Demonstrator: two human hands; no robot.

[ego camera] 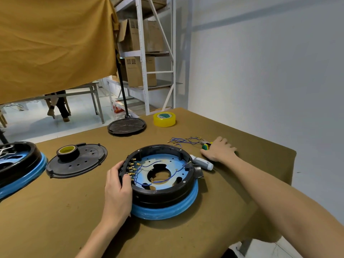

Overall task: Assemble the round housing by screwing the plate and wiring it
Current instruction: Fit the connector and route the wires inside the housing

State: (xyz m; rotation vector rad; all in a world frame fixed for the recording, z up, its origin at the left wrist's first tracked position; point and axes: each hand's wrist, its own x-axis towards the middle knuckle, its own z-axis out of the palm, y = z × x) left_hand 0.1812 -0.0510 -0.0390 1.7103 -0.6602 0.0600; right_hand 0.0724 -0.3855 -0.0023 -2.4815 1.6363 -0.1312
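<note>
The round black housing (163,196) with a blue lower ring stands in the middle of the table. Inside it lies a blue-tinted metal plate (167,161) with blue wires running to terminals on its left wall. My left hand (117,185) grips the housing's left rim, fingers curled over the terminals. My right hand (217,149) rests palm down at the far right on green-and-yellow-handled pliers (205,146); whether it grips them I cannot tell. Loose blue wires (184,140) lie just left of that hand. A grey-handled screwdriver (202,162) lies against the housing's right side.
A black lid (85,164) carrying a roll of black tape (68,151) lies to the left. A second housing (18,164) sits at the left edge. Yellow tape (164,119) and a black round base (126,126) stand at the far edge. The table edge (294,164) drops off on the right.
</note>
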